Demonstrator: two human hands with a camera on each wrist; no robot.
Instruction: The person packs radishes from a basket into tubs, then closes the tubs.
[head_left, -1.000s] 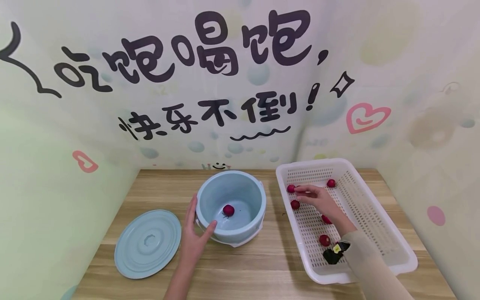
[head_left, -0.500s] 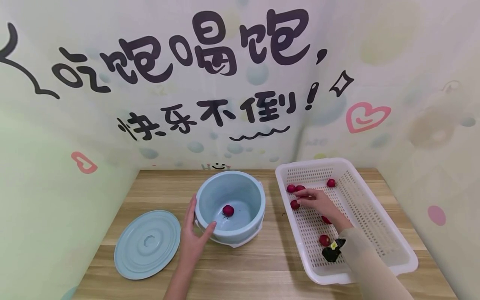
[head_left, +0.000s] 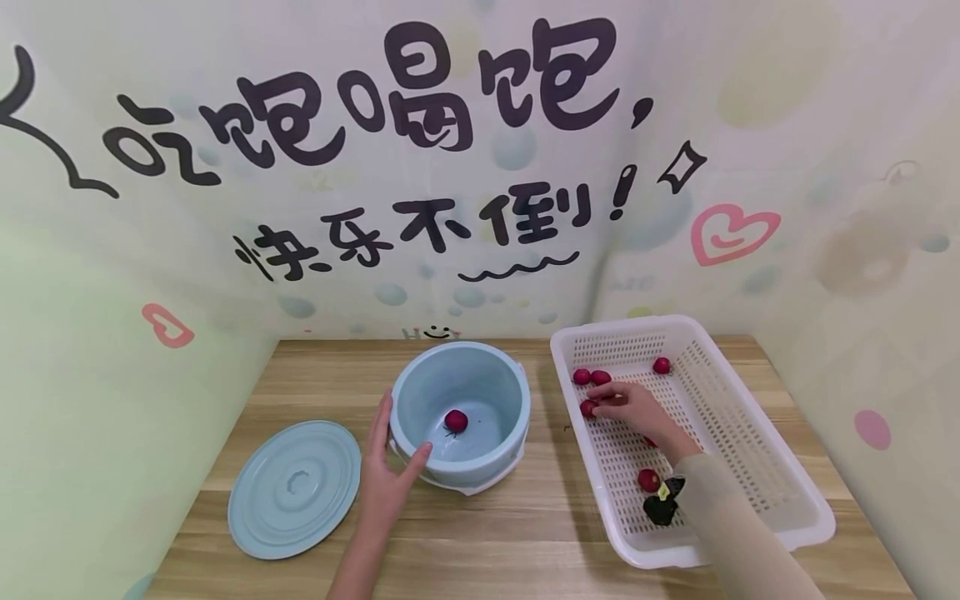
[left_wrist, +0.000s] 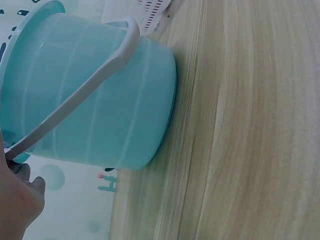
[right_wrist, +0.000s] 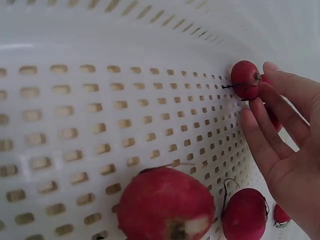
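A light blue bucket [head_left: 461, 475] stands upright on the table, with one red radish [head_left: 456, 422] on its inner floor. My left hand [head_left: 390, 475] holds the bucket's left side, thumb and fingers spread around the outside near the rim. In the left wrist view, its bent fingers are beside the end of the grey handle [left_wrist: 95, 82]. Inside the white basket [head_left: 716, 550], my right hand [head_left: 641, 412] has its fingertips at the edge of a radish [right_wrist: 245, 80] by the left wall; a firm grip on it does not show. Another radish is partly hidden behind those fingers.
A round blue lid [head_left: 295, 489] lies on the wooden table [head_left: 495, 546] left of the bucket. Other radishes [head_left: 662, 366] lie scattered in the basket. A black device with a yellow mark [head_left: 662, 507] is at my right wrist. A printed wall stands behind.
My right hand has moved from the far radishes to the nearer one by the basket's left wall, uncovering a far radish. The left hand and bucket keep their places.
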